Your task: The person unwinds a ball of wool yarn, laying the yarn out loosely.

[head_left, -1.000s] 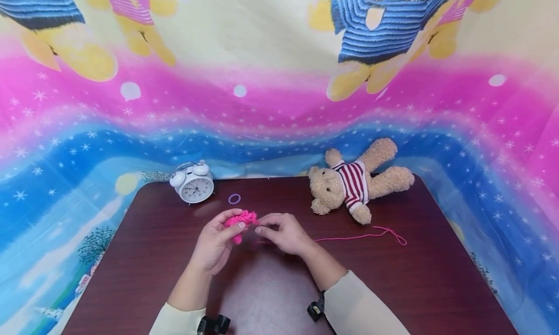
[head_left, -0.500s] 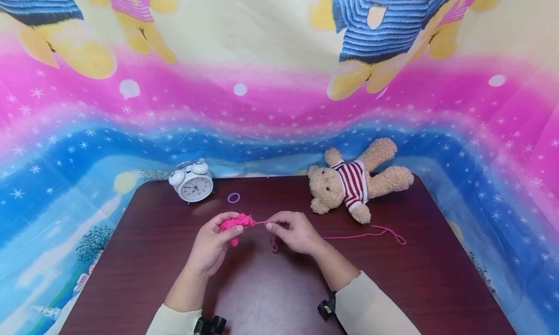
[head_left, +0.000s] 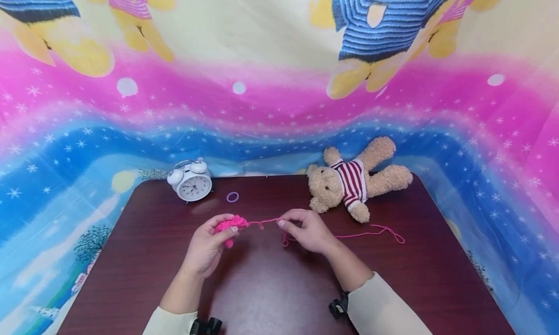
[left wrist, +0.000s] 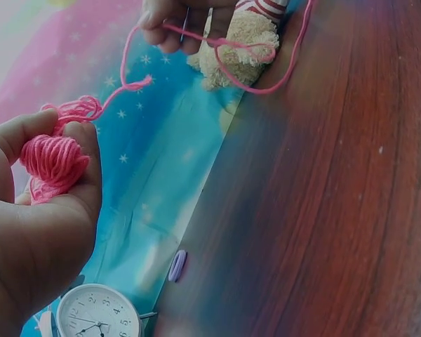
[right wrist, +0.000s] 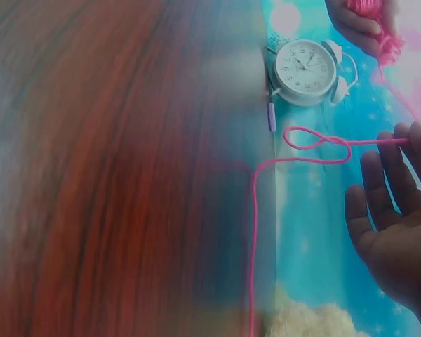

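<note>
Left hand (head_left: 204, 245) with fingers (head_left: 217, 219) curled, right hand (head_left: 309, 231) in a thumb-and-finger pinch, forearms (head_left: 184, 287) angled inward

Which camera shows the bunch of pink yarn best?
The left wrist view: the bunch looks biggest and its loops show clearly, though the left hand hides some. The head view shows it smaller, partly hidden too. The right wrist view shows only part, at the top edge, in that hand.

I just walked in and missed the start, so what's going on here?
A person's left hand holds a bundle of pink yarn, while the right hand pinches the strand that leads out of it. The strand's far end trails over the table near a teddy bear lying down. A white alarm clock and a purple ring are toward the back left.
</note>
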Tool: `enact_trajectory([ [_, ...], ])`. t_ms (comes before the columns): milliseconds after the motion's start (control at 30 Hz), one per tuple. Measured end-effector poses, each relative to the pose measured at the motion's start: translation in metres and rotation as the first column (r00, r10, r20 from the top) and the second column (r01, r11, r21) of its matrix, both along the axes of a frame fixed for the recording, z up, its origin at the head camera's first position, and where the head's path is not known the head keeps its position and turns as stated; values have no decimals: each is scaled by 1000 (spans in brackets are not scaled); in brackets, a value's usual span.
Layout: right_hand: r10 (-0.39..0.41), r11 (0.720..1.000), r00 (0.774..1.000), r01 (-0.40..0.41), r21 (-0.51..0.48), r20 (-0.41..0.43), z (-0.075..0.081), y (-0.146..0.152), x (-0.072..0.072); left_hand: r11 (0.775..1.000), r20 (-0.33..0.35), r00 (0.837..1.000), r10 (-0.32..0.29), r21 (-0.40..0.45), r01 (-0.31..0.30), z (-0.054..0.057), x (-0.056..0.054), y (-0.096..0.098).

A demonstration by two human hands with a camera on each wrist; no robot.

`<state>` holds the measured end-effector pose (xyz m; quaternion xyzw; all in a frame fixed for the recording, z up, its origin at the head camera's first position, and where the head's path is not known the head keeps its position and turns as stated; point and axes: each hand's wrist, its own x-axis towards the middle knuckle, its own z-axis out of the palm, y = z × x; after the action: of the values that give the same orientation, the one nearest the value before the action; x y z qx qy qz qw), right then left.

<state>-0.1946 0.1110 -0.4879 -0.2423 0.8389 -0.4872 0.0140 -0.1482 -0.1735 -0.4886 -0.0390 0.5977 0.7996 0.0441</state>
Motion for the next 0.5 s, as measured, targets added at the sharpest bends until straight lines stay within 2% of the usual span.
enact_trajectory([
  [167,-18,1000,1000,18,11,3,1,12,-1,1000,5,1000,11,-2,-11,-1,1,-4],
  [500,-47,999,998,48,19,-48,2,40,-4,999,17,999,32,-1,-32,-1,2,-11],
])
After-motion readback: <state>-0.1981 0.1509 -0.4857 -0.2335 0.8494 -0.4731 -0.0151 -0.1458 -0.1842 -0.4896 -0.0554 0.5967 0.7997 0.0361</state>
